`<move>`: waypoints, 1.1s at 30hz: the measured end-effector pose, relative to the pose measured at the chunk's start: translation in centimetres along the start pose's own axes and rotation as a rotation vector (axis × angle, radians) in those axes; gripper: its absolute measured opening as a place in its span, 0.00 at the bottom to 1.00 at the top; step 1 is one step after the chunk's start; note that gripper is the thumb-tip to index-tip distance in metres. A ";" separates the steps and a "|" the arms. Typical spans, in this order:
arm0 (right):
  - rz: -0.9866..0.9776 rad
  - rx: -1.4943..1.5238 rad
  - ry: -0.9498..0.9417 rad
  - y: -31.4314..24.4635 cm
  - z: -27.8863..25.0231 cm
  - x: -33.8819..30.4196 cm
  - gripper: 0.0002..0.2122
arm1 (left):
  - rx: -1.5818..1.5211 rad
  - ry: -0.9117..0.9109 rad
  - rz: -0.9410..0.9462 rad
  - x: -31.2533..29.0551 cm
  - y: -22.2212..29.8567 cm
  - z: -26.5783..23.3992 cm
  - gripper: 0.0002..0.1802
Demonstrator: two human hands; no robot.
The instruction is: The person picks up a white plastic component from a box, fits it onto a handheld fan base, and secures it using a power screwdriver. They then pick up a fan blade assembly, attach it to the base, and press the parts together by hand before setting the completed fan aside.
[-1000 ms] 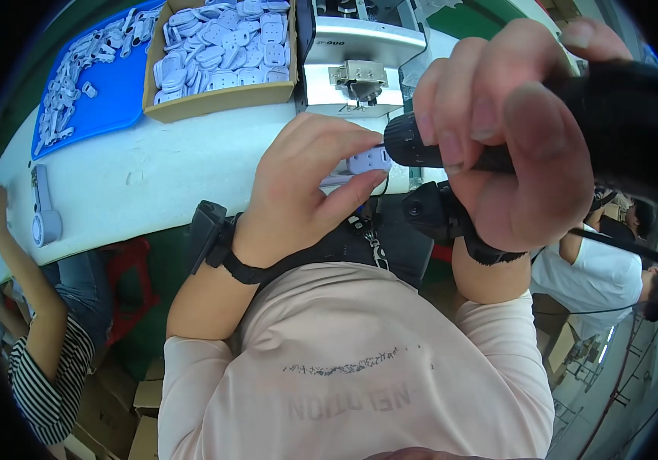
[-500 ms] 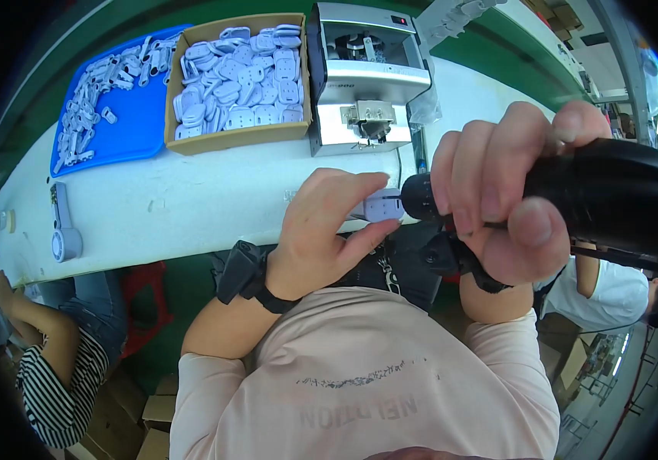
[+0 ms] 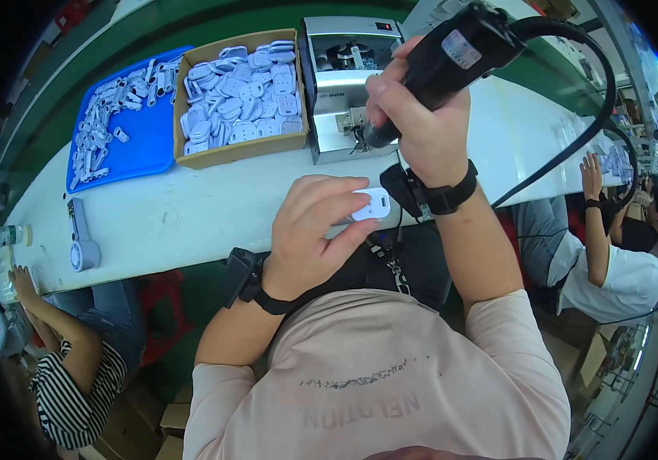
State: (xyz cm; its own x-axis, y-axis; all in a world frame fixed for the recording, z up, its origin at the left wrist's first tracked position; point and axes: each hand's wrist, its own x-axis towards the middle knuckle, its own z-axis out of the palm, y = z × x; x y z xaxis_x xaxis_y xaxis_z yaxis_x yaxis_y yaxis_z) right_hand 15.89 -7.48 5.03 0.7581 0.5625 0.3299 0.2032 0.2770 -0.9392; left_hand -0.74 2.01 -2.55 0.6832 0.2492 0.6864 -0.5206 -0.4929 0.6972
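My left hand [image 3: 307, 234] pinches a small white plastic housing [image 3: 375, 205] between thumb and fingers, above the table's near edge. An oblong slot shows on the housing's upper face. My right hand [image 3: 424, 126] is wrapped round a black electric screwdriver [image 3: 451, 61], its cable running off to the right. The driver's nose points down at the front outlet of a silver screw feeder [image 3: 350, 83]. The bit tip is hard to make out there, so I cannot tell whether it touches.
Left of the feeder stands a cardboard box [image 3: 246, 146] full of white plastic housings. Beside it is a blue tray [image 3: 141, 149] with many small white parts. A small handheld fan [image 3: 83, 241] lies at the table's left. Other people sit at both sides.
My right hand has swung the screwdriver from the housing up and away to the feeder's outlet. My left hand still holds the housing, now tilted with its slotted face showing.
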 end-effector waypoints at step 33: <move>-0.058 0.181 -0.339 -9.0 0.7 -3.0 0.20 | 0.056 0.006 -0.028 1.2 0.7 1.0 0.17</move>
State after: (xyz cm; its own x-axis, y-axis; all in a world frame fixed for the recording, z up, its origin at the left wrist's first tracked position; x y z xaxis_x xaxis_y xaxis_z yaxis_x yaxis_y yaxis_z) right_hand 11.37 -11.09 12.54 0.4941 0.7592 0.4237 0.1048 0.4318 -0.8959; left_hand 0.18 1.14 -1.41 0.6942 0.2688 0.6678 -0.4712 -0.5316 0.7038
